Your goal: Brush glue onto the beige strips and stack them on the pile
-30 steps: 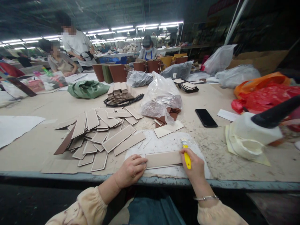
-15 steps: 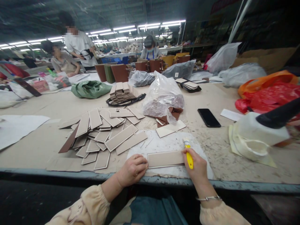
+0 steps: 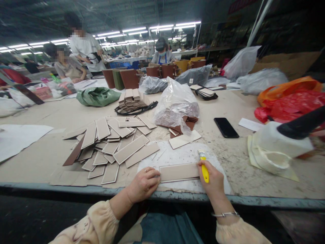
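A beige rectangular panel (image 3: 179,172) with a pale border lies over a stained white sheet (image 3: 215,166) near the table's front edge. Its left end is pinched by my left hand (image 3: 145,183), fingers closed. My right hand (image 3: 212,178) is closed around a yellow-handled brush (image 3: 205,171), bristles pointing away from me, while its fingertips also touch the panel's right end. A second, darker layer shows along the panel's lower edge. Left of the sheet is a loose heap of similar panels (image 3: 109,145). One more panel (image 3: 185,139) rests beyond the sheet.
A clear plastic bag (image 3: 176,105) with brown pieces stands behind the sheet. To the right are a black phone (image 3: 225,127) and a white plastic container (image 3: 274,145). Stacked strips (image 3: 132,101) and a green bag (image 3: 99,96) lie farther back. Other people work across the table.
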`<move>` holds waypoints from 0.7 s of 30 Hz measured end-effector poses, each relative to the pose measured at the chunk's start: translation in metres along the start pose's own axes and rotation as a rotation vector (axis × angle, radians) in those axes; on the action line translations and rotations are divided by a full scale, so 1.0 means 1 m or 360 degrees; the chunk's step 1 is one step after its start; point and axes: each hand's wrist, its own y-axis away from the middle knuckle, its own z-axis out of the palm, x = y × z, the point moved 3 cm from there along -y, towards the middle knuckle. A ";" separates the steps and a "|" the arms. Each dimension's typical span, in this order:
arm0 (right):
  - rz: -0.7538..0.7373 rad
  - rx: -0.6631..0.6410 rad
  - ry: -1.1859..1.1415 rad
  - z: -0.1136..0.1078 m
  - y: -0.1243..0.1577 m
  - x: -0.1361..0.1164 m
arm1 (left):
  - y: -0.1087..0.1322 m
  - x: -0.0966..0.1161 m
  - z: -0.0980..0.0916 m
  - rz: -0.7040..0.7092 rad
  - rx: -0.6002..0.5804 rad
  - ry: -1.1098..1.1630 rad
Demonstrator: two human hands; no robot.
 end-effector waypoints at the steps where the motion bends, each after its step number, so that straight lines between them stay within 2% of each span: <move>1: -0.0001 0.0000 -0.0006 0.000 0.000 0.000 | 0.000 0.000 0.000 -0.0001 0.0005 -0.0002; 15: 0.0023 -0.0002 0.0010 0.000 0.002 0.003 | 0.001 -0.001 0.000 -0.0005 -0.0026 0.0007; 21: 0.0022 0.0007 0.0014 0.000 0.002 0.002 | 0.002 -0.001 0.001 0.0003 0.0017 -0.0003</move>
